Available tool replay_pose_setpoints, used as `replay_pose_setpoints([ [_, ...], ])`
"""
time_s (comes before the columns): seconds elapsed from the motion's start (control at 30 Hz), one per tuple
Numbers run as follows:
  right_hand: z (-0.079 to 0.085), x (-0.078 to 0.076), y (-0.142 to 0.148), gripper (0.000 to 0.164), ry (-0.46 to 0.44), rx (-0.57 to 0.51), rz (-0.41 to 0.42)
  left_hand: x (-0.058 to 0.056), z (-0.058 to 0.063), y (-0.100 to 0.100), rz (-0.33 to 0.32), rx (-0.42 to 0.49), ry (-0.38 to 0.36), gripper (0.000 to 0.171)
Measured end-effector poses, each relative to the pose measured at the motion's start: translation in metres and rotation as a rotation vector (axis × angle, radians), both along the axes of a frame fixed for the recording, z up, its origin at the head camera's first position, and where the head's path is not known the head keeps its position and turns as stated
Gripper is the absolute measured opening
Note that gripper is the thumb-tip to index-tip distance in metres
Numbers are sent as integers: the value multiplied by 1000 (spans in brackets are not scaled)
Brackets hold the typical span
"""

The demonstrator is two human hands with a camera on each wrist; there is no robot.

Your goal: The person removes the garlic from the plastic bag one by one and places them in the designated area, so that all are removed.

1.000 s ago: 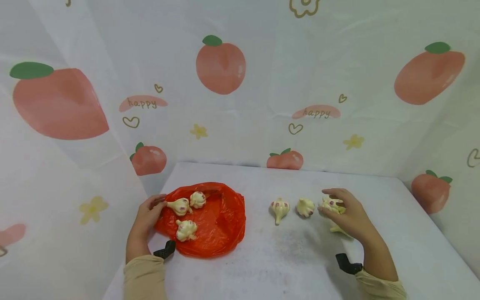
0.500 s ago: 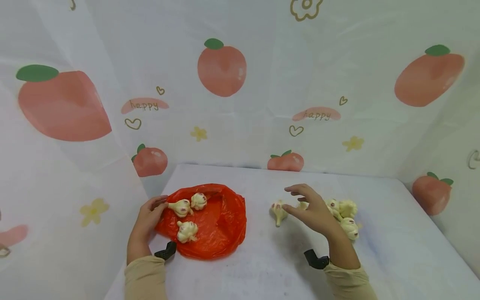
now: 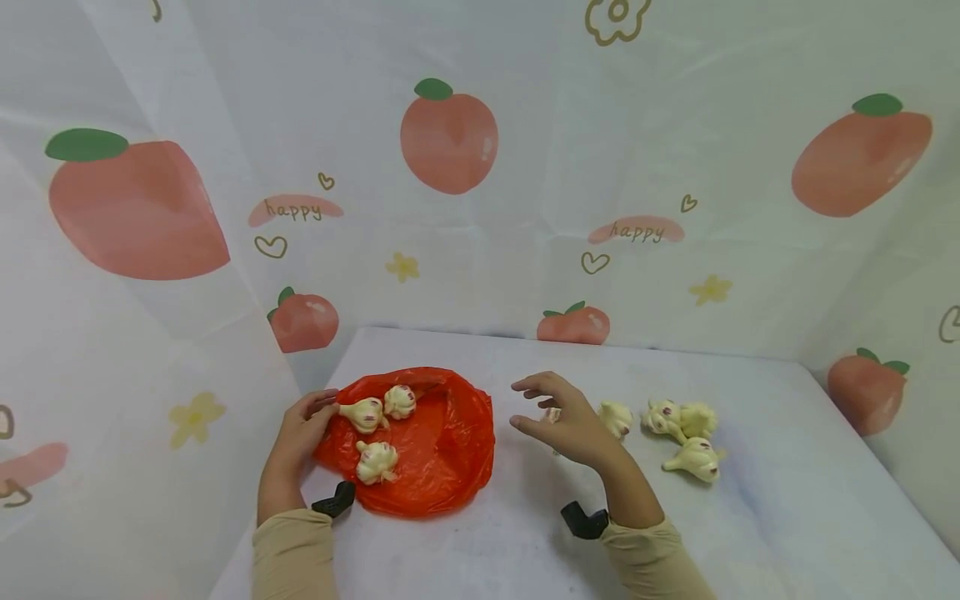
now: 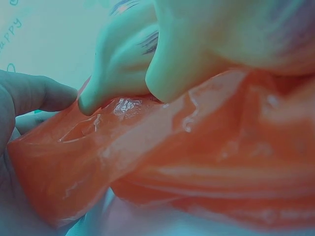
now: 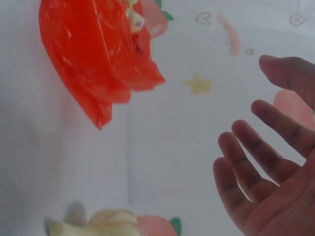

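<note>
My left hand (image 3: 302,429) grips the left edge of a red plastic bag (image 3: 427,467), its thumb (image 4: 47,93) against the film in the left wrist view. Three garlic bulbs, the nearest one (image 3: 375,462) among them, lie on the bag's left part. Over the table, right of the bag, my right hand (image 3: 566,425) holds nothing; its fingers are spread apart in the right wrist view. It mostly hides one garlic bulb (image 3: 552,414). Just right of the hand lies another garlic bulb (image 3: 617,419).
Farther right, three garlic bulbs sit in a cluster, the nearest one (image 3: 694,460) in front. All stand on a white table (image 3: 465,550). A fruit-printed white cloth (image 3: 510,275) rises behind the table and along both sides.
My right hand has moved left, from the right-hand garlic cluster toward the bag, uncovering that cluster. My left hand stays at the bag's edge.
</note>
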State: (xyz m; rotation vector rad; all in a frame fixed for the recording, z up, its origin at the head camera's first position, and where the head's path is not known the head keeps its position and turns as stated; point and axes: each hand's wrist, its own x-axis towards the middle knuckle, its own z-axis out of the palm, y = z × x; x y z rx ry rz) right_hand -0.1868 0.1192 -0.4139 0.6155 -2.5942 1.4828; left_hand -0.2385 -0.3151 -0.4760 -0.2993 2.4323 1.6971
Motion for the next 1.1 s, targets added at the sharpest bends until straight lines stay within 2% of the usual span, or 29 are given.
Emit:
replay_pose_setpoints([
  [0.37,-5,1,-41,41,-61,-9,108,-1,0,-4,-16,-8,15,56],
  [0.9,-8,-3,-82,39,-120,-13,241,0,-1,-3,-11,6,10,54],
  [1.1,-15,-4,-100,38,-122,30,275,-1,-3,-3,-14,2,15,54],
])
